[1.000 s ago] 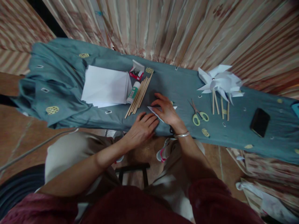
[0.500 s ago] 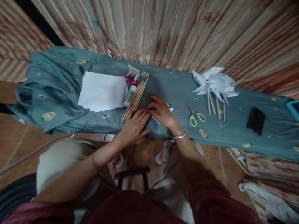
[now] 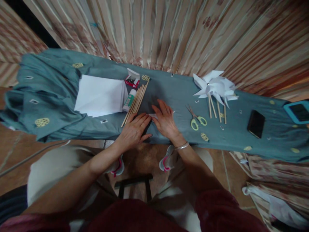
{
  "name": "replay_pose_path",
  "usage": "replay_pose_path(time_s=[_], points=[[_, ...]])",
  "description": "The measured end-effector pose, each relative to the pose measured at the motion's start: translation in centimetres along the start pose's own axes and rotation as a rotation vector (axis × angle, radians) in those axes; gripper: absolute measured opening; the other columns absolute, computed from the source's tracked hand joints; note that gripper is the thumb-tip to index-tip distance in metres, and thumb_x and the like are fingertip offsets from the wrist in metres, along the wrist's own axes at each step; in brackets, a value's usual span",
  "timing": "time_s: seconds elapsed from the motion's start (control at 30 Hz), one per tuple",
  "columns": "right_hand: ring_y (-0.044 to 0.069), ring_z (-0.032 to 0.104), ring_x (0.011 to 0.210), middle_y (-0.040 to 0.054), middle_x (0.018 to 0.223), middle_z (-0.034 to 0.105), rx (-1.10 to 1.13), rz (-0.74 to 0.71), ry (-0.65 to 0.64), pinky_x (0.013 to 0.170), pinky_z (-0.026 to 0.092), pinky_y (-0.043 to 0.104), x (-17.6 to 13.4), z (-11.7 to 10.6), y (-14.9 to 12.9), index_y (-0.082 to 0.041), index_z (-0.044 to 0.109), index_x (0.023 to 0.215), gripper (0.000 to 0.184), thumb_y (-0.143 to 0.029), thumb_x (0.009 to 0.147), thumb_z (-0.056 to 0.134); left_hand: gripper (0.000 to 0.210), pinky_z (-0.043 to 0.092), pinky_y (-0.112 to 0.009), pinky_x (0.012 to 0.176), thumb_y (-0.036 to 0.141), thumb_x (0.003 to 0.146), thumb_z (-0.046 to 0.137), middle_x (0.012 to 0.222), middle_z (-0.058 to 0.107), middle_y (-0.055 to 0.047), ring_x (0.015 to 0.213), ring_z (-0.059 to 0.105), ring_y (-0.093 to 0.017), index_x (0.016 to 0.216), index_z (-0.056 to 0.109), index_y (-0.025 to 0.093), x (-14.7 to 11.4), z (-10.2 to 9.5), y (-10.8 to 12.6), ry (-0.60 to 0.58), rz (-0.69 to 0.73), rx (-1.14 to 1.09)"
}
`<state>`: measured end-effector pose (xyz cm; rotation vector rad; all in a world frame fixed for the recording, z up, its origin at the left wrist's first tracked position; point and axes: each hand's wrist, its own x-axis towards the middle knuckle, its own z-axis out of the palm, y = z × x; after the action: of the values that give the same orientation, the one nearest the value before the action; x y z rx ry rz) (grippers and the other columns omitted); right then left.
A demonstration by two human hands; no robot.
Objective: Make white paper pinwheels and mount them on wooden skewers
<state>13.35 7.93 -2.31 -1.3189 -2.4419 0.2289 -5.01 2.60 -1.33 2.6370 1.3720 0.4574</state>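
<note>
A piece of white paper [image 3: 152, 115] lies on the cloth, mostly covered by my hands, so its shape is hard to see. My left hand [image 3: 135, 129] rests palm down at the paper's left end, fingers stretched out and thumb apart. On top of the paper is my right hand [image 3: 165, 121], its fingers extended and the thumb pointing toward the left hand. Wooden sticks [image 3: 137, 101] lie in a slanted bundle just beyond the left fingers. To the right of my right hand are scissors [image 3: 196, 119] with pale green handles, blades spread.
Left stands a stack of white paper [image 3: 100, 95], beside a glue stick [image 3: 129, 100] and a small open red box [image 3: 132, 78] of metal pins. At right lie paper pinwheels [image 3: 213, 84] on sticks, a black phone [image 3: 256, 123] and a blue-framed device [image 3: 298, 111]. A green cloth [image 3: 173, 87] covers the table.
My right hand has shifted over the paper, its fingers now straighter and pointing farther forward. The left hand stays nearly in place. The whole view has drifted slightly.
</note>
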Motion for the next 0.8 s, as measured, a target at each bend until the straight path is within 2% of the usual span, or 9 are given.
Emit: replay_pose_path(time_s=[0.27,0.37,0.5,0.57,0.67,0.8], points=[[0.030,0.008,0.146,0.0150,0.156,0.019,0.004,0.048,0.059,0.113,0.014,0.058,-2.9,-0.7,0.3,-0.018,0.031,0.144,0.052,-0.035,0.095,0.038,0.055,0.022,-0.057,0.108,0.050,0.089,0.048,0.133,0.056,-0.015,0.129,0.042,-0.033,0.132,0.050,0.016,0.2,0.0,0.0,0.011,-0.007,0.037],[0.031,0.011,0.146,0.0155,0.156,0.020,0.019,0.056,0.064,0.113,0.016,0.057,-3.7,-1.6,0.3,-0.017,0.032,0.144,0.053,-0.036,0.095,0.039,0.053,0.022,-0.058,0.107,0.050,0.089,0.048,0.133,0.055,-0.015,0.130,0.040,-0.034,0.132,0.050,0.017,0.3,0.0,0.0,0.012,-0.004,0.046],[0.028,0.020,0.144,0.0123,0.153,0.030,0.044,0.037,0.085,0.112,0.024,0.055,-4.7,-2.9,0.6,-0.022,0.034,0.143,0.050,-0.036,0.096,0.038,0.054,0.023,-0.059,0.106,0.049,0.088,0.051,0.132,0.055,-0.015,0.131,0.038,-0.035,0.131,0.051,0.017,0.3,0.1,0.1,0.019,-0.004,0.050],[0.025,0.025,0.143,0.0102,0.150,0.037,0.056,0.007,0.062,0.113,0.025,0.053,-5.1,-3.4,0.6,-0.024,0.036,0.143,0.046,-0.029,0.096,0.035,0.054,0.023,-0.060,0.106,0.049,0.088,0.052,0.132,0.056,-0.015,0.132,0.037,-0.036,0.131,0.051,0.018,0.4,0.1,0.1,0.017,-0.002,0.050],[0.023,0.029,0.141,0.0087,0.146,0.044,0.043,-0.063,-0.043,0.115,0.024,0.051,-5.8,-3.6,0.6,-0.022,0.038,0.142,0.047,-0.018,0.095,0.032,0.053,0.023,-0.060,0.106,0.050,0.088,0.050,0.132,0.055,-0.014,0.132,0.037,-0.035,0.131,0.050,0.019,0.4,0.1,0.1,0.009,-0.003,0.071],[0.023,0.029,0.141,0.0105,0.146,0.044,-0.018,-0.084,-0.139,0.116,0.021,0.050,-6.3,-3.3,0.6,-0.017,0.041,0.141,0.049,-0.014,0.093,0.033,0.051,0.024,-0.060,0.105,0.049,0.090,0.047,0.132,0.056,-0.014,0.132,0.037,-0.035,0.130,0.051,0.017,0.5,0.1,0.2,-0.004,-0.002,0.093]])
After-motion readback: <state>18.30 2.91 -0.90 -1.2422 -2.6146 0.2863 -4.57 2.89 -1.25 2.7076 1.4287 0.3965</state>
